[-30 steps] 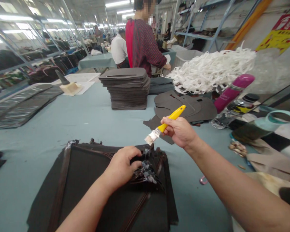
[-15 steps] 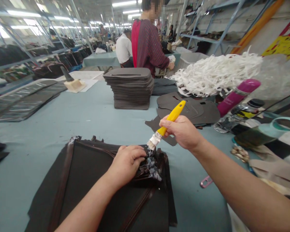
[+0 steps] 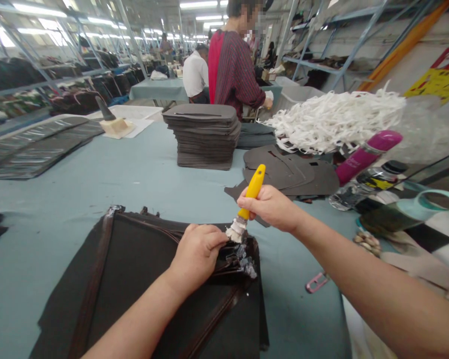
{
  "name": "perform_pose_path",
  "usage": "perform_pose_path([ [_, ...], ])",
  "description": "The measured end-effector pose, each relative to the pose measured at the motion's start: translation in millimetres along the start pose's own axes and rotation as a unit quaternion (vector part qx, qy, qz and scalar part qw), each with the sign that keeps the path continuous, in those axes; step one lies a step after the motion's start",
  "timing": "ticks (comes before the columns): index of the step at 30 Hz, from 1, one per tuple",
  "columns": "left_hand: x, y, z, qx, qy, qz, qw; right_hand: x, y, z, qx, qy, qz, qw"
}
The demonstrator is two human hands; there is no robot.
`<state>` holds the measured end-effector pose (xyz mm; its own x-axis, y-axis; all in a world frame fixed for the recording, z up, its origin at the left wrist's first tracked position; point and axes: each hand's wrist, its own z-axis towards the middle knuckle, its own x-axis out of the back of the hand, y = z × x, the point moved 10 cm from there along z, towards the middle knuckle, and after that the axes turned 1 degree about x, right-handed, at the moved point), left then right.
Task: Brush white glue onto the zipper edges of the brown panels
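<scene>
A paintbrush (image 3: 254, 184) with a yellow handle is gripped in my right hand (image 3: 271, 207). Its bristles, coated with white paste, touch the stacked dark pieces just beyond my left fingertips. My left hand (image 3: 200, 252) lies over the edge of a dark panel (image 3: 142, 259), its fingers bent and drawn together at that edge; part of what they hold is hidden. Brown-edged strips (image 3: 97, 264) run across the panel pile. Whitish, glossy paste (image 3: 247, 264) smears the bunched ends to the right of my left hand.
A tall stack of dark panels (image 3: 205, 142) stands at the back of the blue-green table (image 3: 134, 184). To the right are loose cut pieces (image 3: 284, 169), white strips (image 3: 336, 119), a magenta bottle (image 3: 366, 157) and a teal-rimmed jar (image 3: 404, 214). A co-worker (image 3: 234, 70) stands beyond.
My right hand has moved slightly left and down, with the brush more upright and its bristles lower against the pieces. My left hand has stayed nearly in place.
</scene>
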<state>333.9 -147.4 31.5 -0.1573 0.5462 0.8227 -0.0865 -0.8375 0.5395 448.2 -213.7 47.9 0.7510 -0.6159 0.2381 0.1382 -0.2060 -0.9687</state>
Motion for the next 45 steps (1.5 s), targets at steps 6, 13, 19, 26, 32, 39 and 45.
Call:
perform_pose_path([
  [6, 3.2, 1, -1, -0.028, 0.028, -0.064, 0.997, 16, 36, 8, -0.029, 0.063, 0.136, 0.988],
  [13, 10.5, -11, -2, 0.058, 0.078, -0.081, 0.992, -13, 11, -9, 0.042, -0.044, 0.204, 0.977],
  [19, 9.9, -11, 1, 0.074, 0.045, -0.099, 0.991, 14, 10, -12, 0.058, 0.031, 0.257, 0.964],
  [26, 0.7, -22, 2, 0.148, -0.156, -0.215, 0.953, 3, 3, -21, 0.070, -0.029, 0.266, 0.961],
  [32, -18.6, -30, 2, 0.233, -0.358, -0.220, 0.877, 55, 22, -26, 0.074, 0.162, 0.255, 0.950],
  [39, -41.4, -38, 48, 0.184, -0.257, 0.014, 0.949, 78, 73, -28, 0.016, 0.264, 0.290, 0.920],
  [45, -61.9, -51, 52, 0.187, -0.262, -0.049, 0.946, 63, 105, -18, -0.058, 0.241, 0.342, 0.907],
])
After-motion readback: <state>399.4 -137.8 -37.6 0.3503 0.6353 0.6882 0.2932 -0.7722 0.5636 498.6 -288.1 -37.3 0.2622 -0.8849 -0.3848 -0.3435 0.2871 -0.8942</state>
